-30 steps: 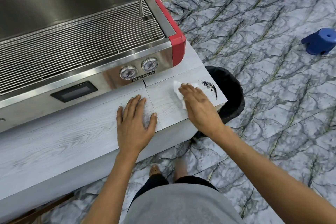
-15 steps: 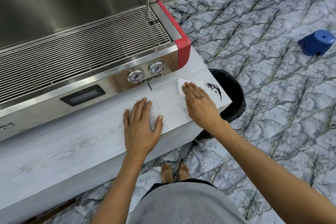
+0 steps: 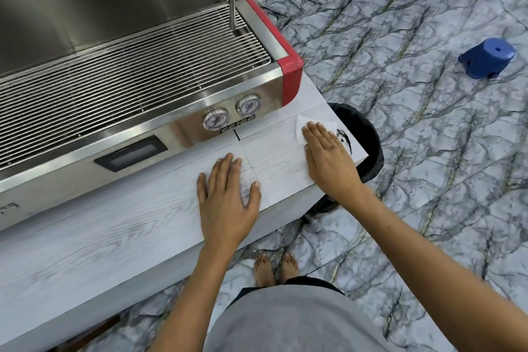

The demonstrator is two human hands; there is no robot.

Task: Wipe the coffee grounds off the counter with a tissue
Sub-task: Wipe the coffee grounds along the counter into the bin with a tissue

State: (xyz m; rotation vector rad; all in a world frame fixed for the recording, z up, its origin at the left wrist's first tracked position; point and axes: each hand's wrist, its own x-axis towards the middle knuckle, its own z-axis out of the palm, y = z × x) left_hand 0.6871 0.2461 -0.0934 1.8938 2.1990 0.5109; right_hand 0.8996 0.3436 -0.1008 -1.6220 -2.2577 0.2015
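Observation:
A white tissue [image 3: 303,124] lies flat on the pale wood-grain counter [image 3: 114,231] near its right end. My right hand [image 3: 328,157] presses down on it with the fingers together, and most of the tissue is hidden under the palm. Dark coffee grounds [image 3: 346,140] form a small smear just right of that hand, close to the counter's right edge. My left hand [image 3: 225,200] rests flat on the counter, fingers spread, holding nothing, about a hand's width left of the right one.
A steel espresso machine [image 3: 143,80] with a red corner, two gauges and a steam wand stands behind the hands. A black-lined bin [image 3: 368,134] sits on the floor below the counter's right end. A blue stool [image 3: 488,58] stands on the marble floor.
My right hand has slid the tissue to the right, closer to the coffee grounds, which now lie in a tighter patch by the edge. The left hand stays flat in place.

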